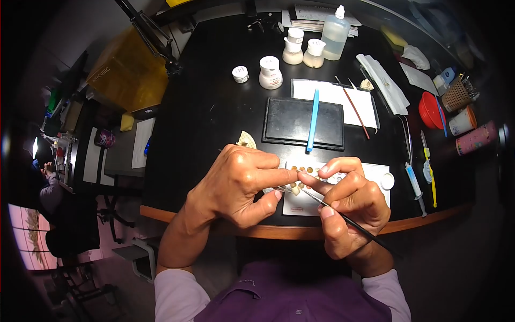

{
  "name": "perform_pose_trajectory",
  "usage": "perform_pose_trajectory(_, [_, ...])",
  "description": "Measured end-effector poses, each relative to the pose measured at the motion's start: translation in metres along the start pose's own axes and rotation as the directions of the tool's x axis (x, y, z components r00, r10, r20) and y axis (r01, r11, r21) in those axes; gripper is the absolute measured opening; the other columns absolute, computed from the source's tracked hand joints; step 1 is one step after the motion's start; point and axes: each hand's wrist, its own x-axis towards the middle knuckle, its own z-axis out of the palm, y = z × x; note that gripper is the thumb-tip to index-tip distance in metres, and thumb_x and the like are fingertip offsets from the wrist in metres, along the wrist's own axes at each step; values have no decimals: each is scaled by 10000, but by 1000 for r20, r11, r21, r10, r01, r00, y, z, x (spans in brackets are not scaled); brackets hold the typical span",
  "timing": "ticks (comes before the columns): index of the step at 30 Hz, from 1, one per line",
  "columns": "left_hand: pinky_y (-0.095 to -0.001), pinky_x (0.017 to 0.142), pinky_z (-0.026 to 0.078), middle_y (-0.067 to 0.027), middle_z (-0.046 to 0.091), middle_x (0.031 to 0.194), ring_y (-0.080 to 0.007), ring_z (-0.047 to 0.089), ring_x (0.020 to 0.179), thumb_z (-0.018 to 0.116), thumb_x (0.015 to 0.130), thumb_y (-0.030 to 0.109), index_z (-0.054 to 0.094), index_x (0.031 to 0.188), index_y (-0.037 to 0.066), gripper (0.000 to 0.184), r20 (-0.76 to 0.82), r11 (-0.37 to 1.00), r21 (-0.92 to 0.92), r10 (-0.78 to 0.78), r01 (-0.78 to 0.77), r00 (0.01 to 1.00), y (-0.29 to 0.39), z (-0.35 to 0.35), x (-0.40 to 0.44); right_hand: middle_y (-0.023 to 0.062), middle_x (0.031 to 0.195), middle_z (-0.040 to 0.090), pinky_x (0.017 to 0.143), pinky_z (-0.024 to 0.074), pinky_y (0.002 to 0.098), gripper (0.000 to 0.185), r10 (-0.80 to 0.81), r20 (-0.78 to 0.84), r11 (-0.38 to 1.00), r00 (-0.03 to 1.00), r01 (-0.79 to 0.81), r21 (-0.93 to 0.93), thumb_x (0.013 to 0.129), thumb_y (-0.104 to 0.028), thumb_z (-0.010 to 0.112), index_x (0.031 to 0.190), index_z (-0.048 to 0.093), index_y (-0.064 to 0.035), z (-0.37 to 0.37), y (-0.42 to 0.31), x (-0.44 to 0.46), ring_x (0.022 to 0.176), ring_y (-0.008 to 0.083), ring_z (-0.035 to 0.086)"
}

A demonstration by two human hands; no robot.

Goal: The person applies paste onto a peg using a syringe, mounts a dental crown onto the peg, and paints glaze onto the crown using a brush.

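Over the front of the black desk, my left hand (241, 182) has its thumb and forefinger closed around a thin metal tool, mostly hidden by the fingers. At its tip is a small cream tooth-shaped piece (296, 190). My right hand (354, 206) pinches a thin brush (354, 224) with a dark handle and metal neck, slanting so that its tip points at the piece. The forefingers of both hands nearly meet just above it. Beneath the hands lies a white palette (379, 173) with round wells, several of them brownish. A perforated cream piece (246, 139) sits behind my left hand.
A black flat case (279, 123) with a blue stick (313, 121) across it lies beyond the palette. White-capped jars (270, 75) and a clear bottle (333, 40) stand farther back. At right are a syringe (413, 182), a yellow-handled tool (433, 188) and a red bowl (431, 111).
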Motion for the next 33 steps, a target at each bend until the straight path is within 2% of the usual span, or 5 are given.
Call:
perform_pose_trajectory(15, [-385,463,413,-56,533,600,-254,531,474,656,693,177,839,1065,74,427,22,1000,-10,-26,26,999,5,-5,5,107,802,592,1038,598,633,193,-54,26,997,998,55,-53,854,53,612,972,517,-67,-12,-6,3,1084,285,527])
perform_pose_trajectory(16, [-389,483,354,-68,481,573,-223,450,457,594,695,293,813,1153,-20,596,36,998,-44,-46,47,998,4,-2,3,98,775,592,1002,625,585,178,-65,-32,994,997,62,-88,860,8,618,983,521,-75,-19,-7,1,1057,266,516])
perform_pose_trajectory(22, [-377,513,279,-49,395,558,-187,362,481,565,666,367,834,1089,-26,637,14,995,11,-98,98,995,9,1,5,112,870,656,970,471,352,186,113,-325,948,939,-201,-249,851,57,695,1004,616,-12,-81,-20,-37,996,190,576])
perform_pose_trajectory(24, [-353,448,347,-48,430,548,-170,413,430,589,625,270,830,1075,-32,594,17,999,38,-29,29,999,9,0,10,134,959,658,917,478,303,155,236,-410,917,881,-341,-205,854,66,733,993,688,13,-86,-21,-54,986,171,594])
perform_pose_trajectory(33, [-371,534,310,-42,398,576,-180,402,509,583,700,401,847,1104,3,626,-11,981,97,-168,169,986,14,5,5,46,660,610,697,437,320,100,159,-250,810,955,-271,-520,633,-23,643,732,632,-34,-85,-17,-76,796,218,556])
